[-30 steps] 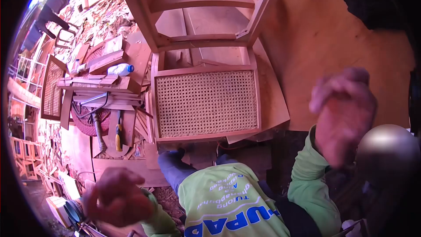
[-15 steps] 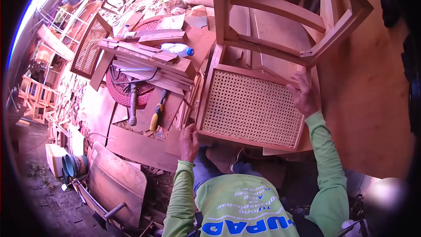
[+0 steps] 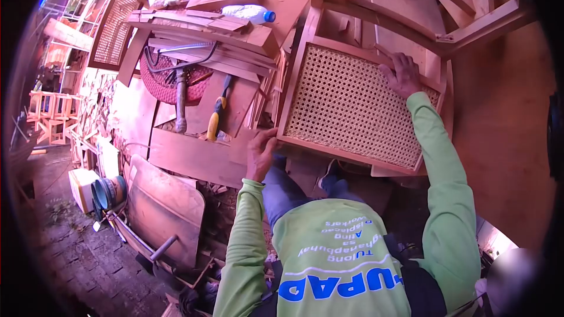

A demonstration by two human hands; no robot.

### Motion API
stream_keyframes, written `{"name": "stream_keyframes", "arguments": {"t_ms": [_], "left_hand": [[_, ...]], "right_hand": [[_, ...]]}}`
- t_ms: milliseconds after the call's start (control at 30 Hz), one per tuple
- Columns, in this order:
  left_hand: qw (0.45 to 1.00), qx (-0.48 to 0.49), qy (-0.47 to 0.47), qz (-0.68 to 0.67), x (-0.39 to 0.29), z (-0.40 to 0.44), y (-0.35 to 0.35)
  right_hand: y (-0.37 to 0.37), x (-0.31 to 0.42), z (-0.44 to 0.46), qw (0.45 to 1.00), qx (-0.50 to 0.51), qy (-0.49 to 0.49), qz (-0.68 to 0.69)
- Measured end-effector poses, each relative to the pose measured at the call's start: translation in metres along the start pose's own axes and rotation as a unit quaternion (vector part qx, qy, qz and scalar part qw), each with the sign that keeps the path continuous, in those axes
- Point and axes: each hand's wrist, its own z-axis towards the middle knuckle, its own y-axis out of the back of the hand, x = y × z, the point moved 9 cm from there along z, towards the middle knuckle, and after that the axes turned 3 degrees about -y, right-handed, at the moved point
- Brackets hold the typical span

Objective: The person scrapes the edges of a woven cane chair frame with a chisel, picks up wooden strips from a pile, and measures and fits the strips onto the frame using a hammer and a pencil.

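In front of me lies a wooden chair frame (image 3: 385,19) with a woven cane seat panel (image 3: 358,105) in a reddish wood border. My right hand (image 3: 404,76) rests on the cane near the far rail, palm down and fingers spread. At the panel's near left corner, my left hand (image 3: 260,154) pinches the wooden border between thumb and fingers. The underside of that grip is hidden.
Left of the chair are stacked wood strips (image 3: 205,26), a plastic bottle (image 3: 249,13), a hacksaw (image 3: 182,58), a hammer (image 3: 181,103) and a yellow-handled chisel (image 3: 218,108). A brown board (image 3: 167,208) leans at lower left, beside a bucket (image 3: 108,191).
My right hand has slid from the panel's far right corner leftward onto the cane. My left hand stays at the near left corner. The whole view has shifted, with the chair higher in it.
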Motion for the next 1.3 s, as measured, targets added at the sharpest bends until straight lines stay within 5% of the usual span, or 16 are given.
{"name": "stream_keyframes", "arguments": {"t_ms": [367,700,767,833,967,1033,1167,1233,1300], "left_hand": [[0.997,-0.056,0.011,-0.043,0.009,-0.009,-0.015],[0.991,-0.027,-0.033,0.13,-0.003,-0.026,-0.007],[0.986,-0.015,-0.053,0.155,0.0,-0.026,-0.011],[0.971,-0.051,-0.055,0.227,-0.015,-0.026,-0.017],[0.979,-0.055,-0.03,0.193,-0.005,-0.015,-0.015],[0.978,-0.05,-0.024,0.2,0.009,-0.001,0.005],[0.986,0.001,-0.009,0.164,0.021,0.009,0.012],[0.99,0.012,-0.014,0.137,0.02,0.02,0.013],[0.993,0.004,-0.017,0.12,0.029,0.029,0.02]], "right_hand": [[-0.017,-0.025,0.008,0.997,0.066,-0.037,0.02],[-0.01,-0.01,0.011,0.989,0.121,-0.079,-0.009],[-0.011,-0.013,0.015,0.987,0.146,-0.067,0.029],[-0.005,-0.025,0.013,0.963,0.155,-0.073,0.208],[0.082,-0.074,-0.036,0.92,-0.212,-0.119,0.306],[0.087,-0.114,-0.093,0.864,-0.235,-0.174,0.409],[0.097,-0.141,-0.231,0.855,-0.193,-0.26,0.405],[0.063,-0.159,-0.299,0.777,-0.201,-0.37,0.469],[0.019,-0.174,-0.354,0.777,-0.188,-0.399,0.45]]}}
